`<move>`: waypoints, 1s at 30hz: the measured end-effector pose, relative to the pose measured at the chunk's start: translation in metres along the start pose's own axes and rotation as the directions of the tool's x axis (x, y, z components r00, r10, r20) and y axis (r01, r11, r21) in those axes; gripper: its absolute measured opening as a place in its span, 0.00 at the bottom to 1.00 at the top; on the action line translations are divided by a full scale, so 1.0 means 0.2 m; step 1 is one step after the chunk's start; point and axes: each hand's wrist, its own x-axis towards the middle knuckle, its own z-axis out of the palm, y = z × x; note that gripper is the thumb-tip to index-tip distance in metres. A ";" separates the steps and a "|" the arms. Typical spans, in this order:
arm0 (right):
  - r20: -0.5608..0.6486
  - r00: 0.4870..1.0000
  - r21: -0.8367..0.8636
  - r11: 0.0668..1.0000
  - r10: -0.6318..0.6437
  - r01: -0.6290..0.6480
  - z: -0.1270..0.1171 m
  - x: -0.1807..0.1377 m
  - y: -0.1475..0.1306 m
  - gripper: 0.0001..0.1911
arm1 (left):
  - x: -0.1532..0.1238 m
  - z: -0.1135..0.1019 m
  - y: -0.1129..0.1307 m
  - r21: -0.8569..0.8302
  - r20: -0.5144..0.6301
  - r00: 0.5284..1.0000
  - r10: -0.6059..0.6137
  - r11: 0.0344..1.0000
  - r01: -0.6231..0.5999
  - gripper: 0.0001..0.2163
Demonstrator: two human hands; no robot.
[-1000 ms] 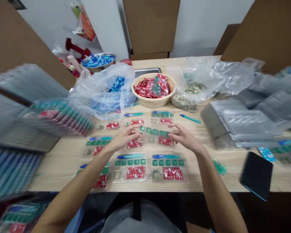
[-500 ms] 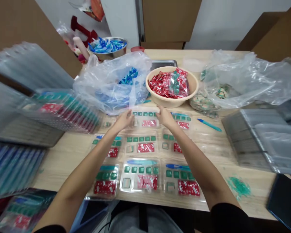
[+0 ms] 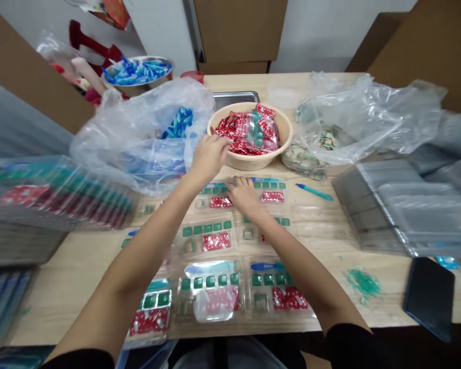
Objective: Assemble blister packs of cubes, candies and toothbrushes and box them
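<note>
Rows of clear plastic trays (image 3: 210, 269) lie on the table, with small green squares, red patterned packets and blue sticks in their compartments. My left hand (image 3: 210, 156) is raised at the left rim of a cream bowl (image 3: 249, 161), which holds red packets (image 3: 234, 125). Its fingers are bent and blurred; whether they hold anything is unclear. My right hand (image 3: 245, 195) rests at the back row, fingers apart on the edge of a tray (image 3: 203, 203) holding a red packet (image 3: 222, 202). My forearms cover parts of other trays.
Left stands a stack of filled trays (image 3: 61, 197); right, a stack of clear trays (image 3: 369, 205). A plastic bag (image 3: 138, 123) with blue packets and another bag (image 3: 372, 123) lie behind. A blue stick (image 3: 314, 191), green bits (image 3: 364, 282) and a phone (image 3: 430, 297) are on the right.
Both hands were at the two ends of a back-row tray. My left hand has moved up to the bowl's rim; my right hand remains on the back row. The camera view has shifted right.
</note>
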 end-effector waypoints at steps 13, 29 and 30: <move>-0.125 0.988 0.166 0.980 -0.090 0.110 -0.24 -0.28 0.15 0.15 | 0.29 0.09 0.06 0.080 -0.003 0.943 0.331 0.941 -0.330 0.10; -0.313 0.944 0.233 0.972 0.103 -0.029 -0.31 -0.06 -0.07 0.33 | -0.09 -0.20 0.05 0.008 -0.245 0.927 0.284 0.957 -0.291 0.09; -0.328 0.936 0.272 0.962 0.130 -0.038 -0.31 -0.04 -0.07 0.30 | -0.11 -0.20 0.05 -0.017 -0.273 0.922 0.275 0.957 -0.290 0.08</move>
